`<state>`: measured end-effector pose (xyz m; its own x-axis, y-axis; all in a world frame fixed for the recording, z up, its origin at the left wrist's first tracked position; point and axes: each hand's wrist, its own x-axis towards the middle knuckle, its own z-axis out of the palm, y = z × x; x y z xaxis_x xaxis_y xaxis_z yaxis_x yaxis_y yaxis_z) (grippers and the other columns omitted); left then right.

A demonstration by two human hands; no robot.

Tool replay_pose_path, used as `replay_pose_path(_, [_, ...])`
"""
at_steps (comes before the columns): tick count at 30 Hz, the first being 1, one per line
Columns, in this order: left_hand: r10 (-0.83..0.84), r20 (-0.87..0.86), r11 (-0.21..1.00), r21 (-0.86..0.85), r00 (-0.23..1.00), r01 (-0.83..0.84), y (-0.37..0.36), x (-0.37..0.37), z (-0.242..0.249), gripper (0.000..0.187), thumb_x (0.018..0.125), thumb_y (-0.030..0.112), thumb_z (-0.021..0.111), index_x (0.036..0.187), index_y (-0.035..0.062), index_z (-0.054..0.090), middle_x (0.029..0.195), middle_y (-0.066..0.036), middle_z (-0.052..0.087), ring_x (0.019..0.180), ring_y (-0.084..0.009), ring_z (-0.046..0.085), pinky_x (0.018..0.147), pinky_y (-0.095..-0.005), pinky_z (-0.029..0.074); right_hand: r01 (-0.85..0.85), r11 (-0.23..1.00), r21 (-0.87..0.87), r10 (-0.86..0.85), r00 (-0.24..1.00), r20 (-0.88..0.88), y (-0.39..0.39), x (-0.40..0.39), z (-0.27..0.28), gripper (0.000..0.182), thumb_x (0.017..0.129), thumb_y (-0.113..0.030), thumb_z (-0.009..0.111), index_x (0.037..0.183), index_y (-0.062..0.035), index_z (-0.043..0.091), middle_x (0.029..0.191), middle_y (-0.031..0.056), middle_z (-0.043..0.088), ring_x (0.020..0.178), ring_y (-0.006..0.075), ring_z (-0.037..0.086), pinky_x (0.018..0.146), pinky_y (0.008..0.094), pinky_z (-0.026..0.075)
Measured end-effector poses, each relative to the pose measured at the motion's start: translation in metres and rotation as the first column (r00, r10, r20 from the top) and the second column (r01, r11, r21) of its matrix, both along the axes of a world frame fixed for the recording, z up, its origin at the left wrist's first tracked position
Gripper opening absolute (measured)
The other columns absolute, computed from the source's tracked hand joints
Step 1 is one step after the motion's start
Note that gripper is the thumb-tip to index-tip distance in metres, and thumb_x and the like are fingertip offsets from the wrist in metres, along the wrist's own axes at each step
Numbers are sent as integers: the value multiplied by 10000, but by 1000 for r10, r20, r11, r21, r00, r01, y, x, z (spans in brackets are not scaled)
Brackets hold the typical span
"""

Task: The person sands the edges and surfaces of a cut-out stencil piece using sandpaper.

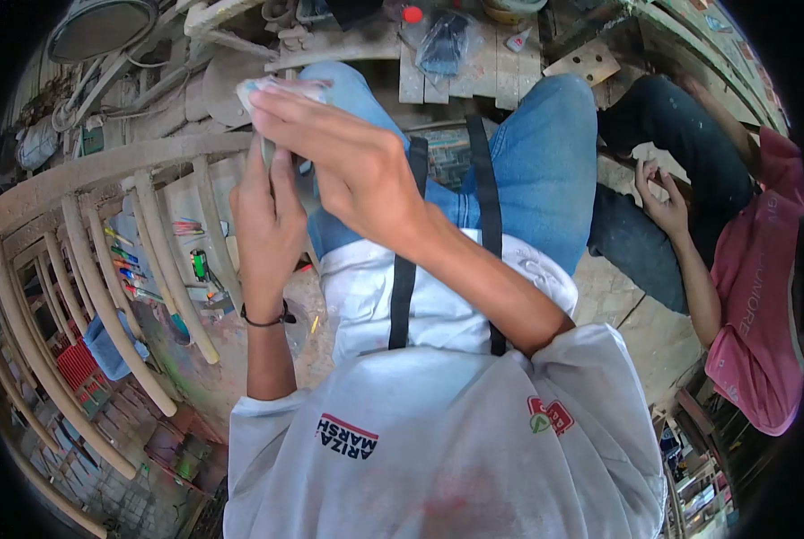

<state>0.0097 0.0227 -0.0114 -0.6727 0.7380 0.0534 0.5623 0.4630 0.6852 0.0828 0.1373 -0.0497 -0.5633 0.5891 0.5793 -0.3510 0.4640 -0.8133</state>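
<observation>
Your right hand (348, 148) has its fingers pressed together flat on a pale folded sanding pad (272, 88), just above your knee. Your left hand (267, 225) sits right under it, fingers curled around a thin piece I can't make out. Beside you there's a curved wooden chair back (105, 180). Up on the plank bench (474, 67) a clear plastic bag (442, 40) holds something dark.

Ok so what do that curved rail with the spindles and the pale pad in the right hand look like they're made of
The curved rail and its spindles look like bare, unfinished wood: pale, matte, dusty, no sheen of varnish. The pale pad pressed under the right hand looks like folded cloth or sandpaper; its crumpled edge leaves that open.
</observation>
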Motion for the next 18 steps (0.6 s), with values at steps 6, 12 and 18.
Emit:
replay_pose_path(6, [63,67,998,-31,996,-61,4,3,8,319,1027,140,441,1282,-23,540,711,-152,585,551,-142,459,522,-334,396,25,999,-26,-23,994,104,5,-4,-16,488,691,176,514,1141,48,653,1222,223,631,1182,351,597,1031,388,483])
replay_pose_path(12, [71,120,997,5,990,-73,6,2,8,313,1025,141,453,1274,-23,547,681,-144,572,541,-139,451,515,-335,389,45,999,-28,-40,986,161,8,-4,-45,430,714,170,521,1101,53,666,1198,235,639,1167,355,606,1023,390,485])
replay_pose_path(18, [71,86,997,-50,994,-67,4,2,10,304,1022,131,453,1255,-37,551,682,-130,572,548,-127,451,509,-335,380,27,997,-76,-25,999,21,-2,-7,-33,420,719,166,518,1094,59,672,1218,236,630,1172,353,603,1022,386,484])
